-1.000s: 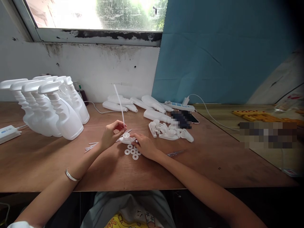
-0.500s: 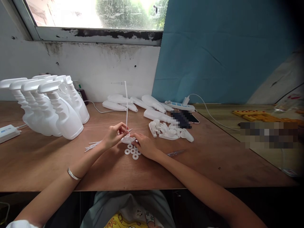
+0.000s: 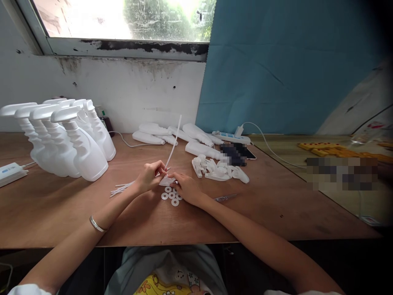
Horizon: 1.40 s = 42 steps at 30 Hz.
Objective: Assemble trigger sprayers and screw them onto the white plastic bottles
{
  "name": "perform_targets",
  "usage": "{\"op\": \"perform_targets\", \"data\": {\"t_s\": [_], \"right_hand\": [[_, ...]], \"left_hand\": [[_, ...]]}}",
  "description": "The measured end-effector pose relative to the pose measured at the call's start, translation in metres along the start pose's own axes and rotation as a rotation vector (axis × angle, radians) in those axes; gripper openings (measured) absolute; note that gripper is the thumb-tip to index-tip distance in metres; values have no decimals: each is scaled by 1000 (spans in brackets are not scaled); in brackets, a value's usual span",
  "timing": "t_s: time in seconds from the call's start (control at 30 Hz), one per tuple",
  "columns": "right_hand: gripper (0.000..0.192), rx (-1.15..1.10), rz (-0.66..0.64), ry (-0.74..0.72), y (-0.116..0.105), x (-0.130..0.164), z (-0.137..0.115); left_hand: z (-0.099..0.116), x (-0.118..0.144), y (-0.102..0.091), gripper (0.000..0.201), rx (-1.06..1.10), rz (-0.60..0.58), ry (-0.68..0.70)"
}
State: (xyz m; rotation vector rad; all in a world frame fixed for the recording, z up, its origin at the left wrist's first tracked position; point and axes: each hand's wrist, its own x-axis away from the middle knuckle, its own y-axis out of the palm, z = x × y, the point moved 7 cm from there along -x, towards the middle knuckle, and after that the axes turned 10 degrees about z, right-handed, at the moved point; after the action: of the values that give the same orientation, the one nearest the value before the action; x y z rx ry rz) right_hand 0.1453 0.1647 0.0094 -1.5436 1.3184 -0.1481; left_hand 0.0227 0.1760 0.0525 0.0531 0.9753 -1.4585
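Note:
My left hand (image 3: pixel 149 176) pinches the lower end of a thin white dip tube (image 3: pixel 173 142) that leans up and to the right. My right hand (image 3: pixel 186 187) holds a white trigger sprayer head (image 3: pixel 167 180) flat against the wooden table (image 3: pixel 61 205), right where the tube's lower end meets it. Several small white washers (image 3: pixel 170 196) lie on the table just in front of both hands. A bundle of loose white tubes (image 3: pixel 120 188) lies to the left of my left hand.
Several assembled white spray bottles (image 3: pixel 76 143) stand at the left. Empty bottles (image 3: pixel 172 137) lie at the back, with a pile of sprayer heads (image 3: pixel 219 170), a phone (image 3: pixel 242 152) and a power strip (image 3: pixel 230 136) to the right. A second power strip (image 3: pixel 10 172) sits far left.
The tube in my left hand has swung from leaning left, through upright, to leaning right, while its lower end came down onto the sprayer head. My right hand stayed put.

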Motion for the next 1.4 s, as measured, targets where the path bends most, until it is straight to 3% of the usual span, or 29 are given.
{"op": "perform_targets", "data": {"t_s": [0.3,0.4,0.6,0.73,0.83,0.93,1.03,1.1,1.23,1.4], "right_hand": [[28,-75,53,13,-5,1,2],[22,-131,111,55,-13,-1,2],[22,-192,223,92,-38,-4,-5],[31,-163,206,-30,-51,-3,-17],[37,36,278,-133,-77,-7,-16],[27,339,291,66,-111,-21,24],[32,441,264,208,-140,-37,75],[36,483,192,298,-148,-45,111],[47,474,-5,405,-137,-53,167],[43,382,-124,412,-109,-53,191]], "left_hand": [[-15,6,1,21,159,21,-166],[-27,6,2,39,243,54,-265],[-27,11,17,39,533,-76,-454],[-33,11,14,36,709,52,-536],[-46,8,4,35,833,195,-605],[-58,6,-2,25,935,296,-707],[-66,8,-3,10,1004,367,-821],[-70,10,-1,12,1038,401,-879],[-74,14,1,20,1079,431,-947],[-70,14,1,28,1133,416,-965]]}}
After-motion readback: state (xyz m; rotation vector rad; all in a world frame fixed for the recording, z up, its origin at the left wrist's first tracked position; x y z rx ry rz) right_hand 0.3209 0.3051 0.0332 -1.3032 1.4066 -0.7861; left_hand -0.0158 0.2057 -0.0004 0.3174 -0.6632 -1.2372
